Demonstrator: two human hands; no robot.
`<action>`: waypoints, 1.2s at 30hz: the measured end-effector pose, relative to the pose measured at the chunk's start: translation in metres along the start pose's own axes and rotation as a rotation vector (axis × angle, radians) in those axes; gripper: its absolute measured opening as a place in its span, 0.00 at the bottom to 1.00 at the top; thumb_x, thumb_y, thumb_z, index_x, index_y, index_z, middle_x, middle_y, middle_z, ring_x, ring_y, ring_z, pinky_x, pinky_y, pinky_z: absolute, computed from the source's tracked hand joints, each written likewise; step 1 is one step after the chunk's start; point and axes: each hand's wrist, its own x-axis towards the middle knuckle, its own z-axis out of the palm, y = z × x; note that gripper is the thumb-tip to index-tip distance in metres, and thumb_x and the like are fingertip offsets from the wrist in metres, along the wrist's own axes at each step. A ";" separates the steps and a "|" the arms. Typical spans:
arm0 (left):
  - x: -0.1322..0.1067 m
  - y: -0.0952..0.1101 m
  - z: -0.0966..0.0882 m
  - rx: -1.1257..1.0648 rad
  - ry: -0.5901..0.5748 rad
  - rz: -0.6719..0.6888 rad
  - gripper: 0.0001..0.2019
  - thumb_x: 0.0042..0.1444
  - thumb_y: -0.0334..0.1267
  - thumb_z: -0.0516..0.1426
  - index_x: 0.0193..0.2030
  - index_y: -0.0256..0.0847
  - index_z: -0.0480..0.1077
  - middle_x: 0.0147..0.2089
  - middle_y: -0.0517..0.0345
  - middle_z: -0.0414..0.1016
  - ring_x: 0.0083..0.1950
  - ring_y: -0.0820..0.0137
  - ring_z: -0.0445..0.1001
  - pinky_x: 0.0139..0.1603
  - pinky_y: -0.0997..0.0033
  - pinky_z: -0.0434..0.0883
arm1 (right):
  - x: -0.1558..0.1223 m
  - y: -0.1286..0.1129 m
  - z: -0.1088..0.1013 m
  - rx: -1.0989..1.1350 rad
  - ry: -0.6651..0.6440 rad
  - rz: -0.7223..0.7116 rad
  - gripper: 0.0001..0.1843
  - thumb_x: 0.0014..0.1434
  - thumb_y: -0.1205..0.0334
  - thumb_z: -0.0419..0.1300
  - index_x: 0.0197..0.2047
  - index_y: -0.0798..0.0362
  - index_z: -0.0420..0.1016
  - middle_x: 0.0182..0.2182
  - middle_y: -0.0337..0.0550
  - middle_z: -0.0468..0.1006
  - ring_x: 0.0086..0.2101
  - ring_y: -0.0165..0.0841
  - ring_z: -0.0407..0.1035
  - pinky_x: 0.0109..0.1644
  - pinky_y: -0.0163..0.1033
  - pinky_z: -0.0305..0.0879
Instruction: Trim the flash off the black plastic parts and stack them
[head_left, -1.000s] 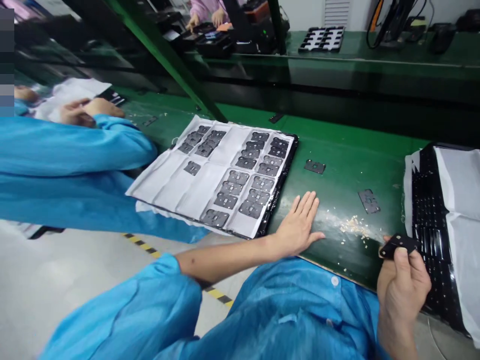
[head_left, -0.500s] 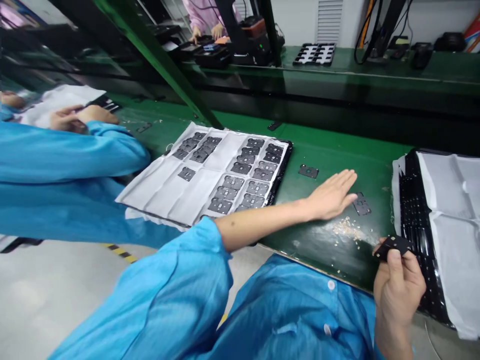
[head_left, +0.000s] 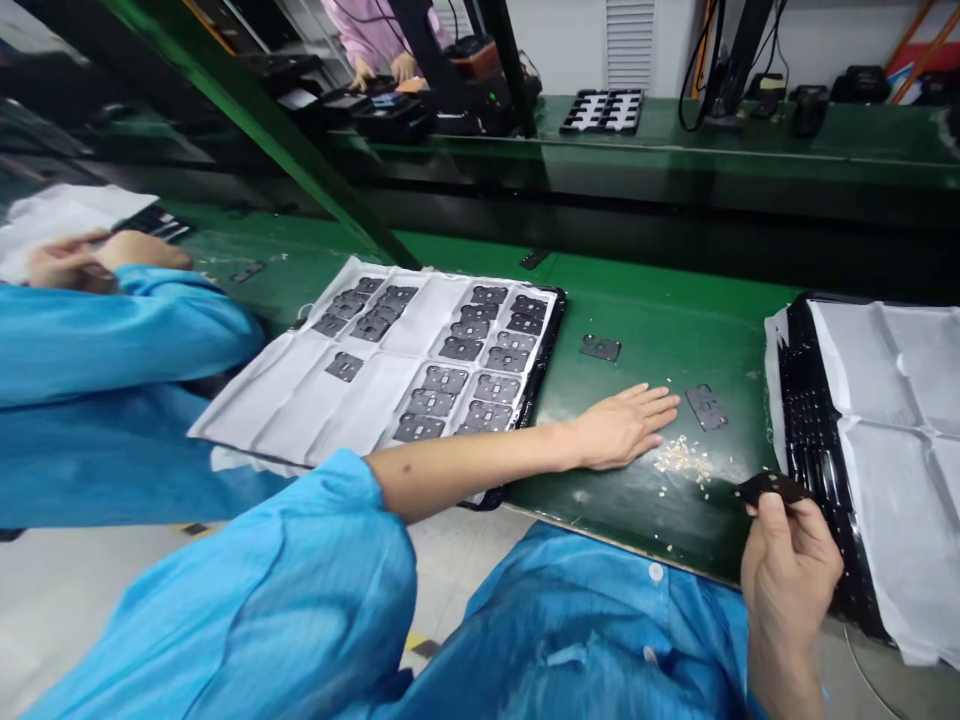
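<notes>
My left hand [head_left: 626, 425] lies flat on the green bench with its fingers stretched out, beside a scatter of small pale bits [head_left: 684, 460]. Between thumb and fingers, my right hand [head_left: 791, 560] grips a thin black plate [head_left: 772, 488], tilted above the bench's front edge. Another dark plate with cut-outs [head_left: 706, 407] rests just past my left fingertips. Farther back lies a second loose plate [head_left: 600, 347]. Left of my forearm, a tray lined with white sheet [head_left: 409, 375] bears rows of similar plates.
Stacked black trays under a white sheet [head_left: 892, 360] stand at the right. A co-worker's blue sleeve [head_left: 120, 330] reaches in from the left. A green post [head_left: 300, 150] slants across the back left. On the rear shelf sits a black-and-white tray [head_left: 602, 111].
My left hand has come down toward me and flattened on the bench by the pale bits. The plate in my right hand is tilted more edge-on. The whole view has shifted slightly.
</notes>
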 end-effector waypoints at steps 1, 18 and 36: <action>-0.007 0.007 0.000 -0.029 0.005 0.040 0.26 0.80 0.43 0.47 0.77 0.33 0.66 0.83 0.44 0.58 0.86 0.56 0.53 0.86 0.52 0.50 | 0.000 -0.002 0.003 0.019 0.005 0.016 0.20 0.54 0.47 0.80 0.39 0.54 0.84 0.38 0.40 0.83 0.37 0.32 0.75 0.44 0.38 0.73; -0.024 0.085 0.003 -1.002 0.750 -0.177 0.19 0.77 0.48 0.56 0.53 0.36 0.84 0.58 0.40 0.83 0.59 0.59 0.82 0.64 0.59 0.78 | -0.024 -0.012 0.047 0.041 -0.366 0.151 0.16 0.64 0.50 0.73 0.47 0.52 0.85 0.46 0.47 0.86 0.48 0.40 0.80 0.59 0.47 0.75; -0.042 0.091 -0.008 -0.992 0.598 -0.153 0.21 0.79 0.41 0.51 0.34 0.38 0.75 0.30 0.56 0.80 0.31 0.72 0.78 0.38 0.75 0.72 | -0.018 -0.033 0.051 0.110 -0.518 0.041 0.08 0.72 0.57 0.66 0.48 0.49 0.86 0.43 0.46 0.89 0.49 0.43 0.85 0.58 0.53 0.79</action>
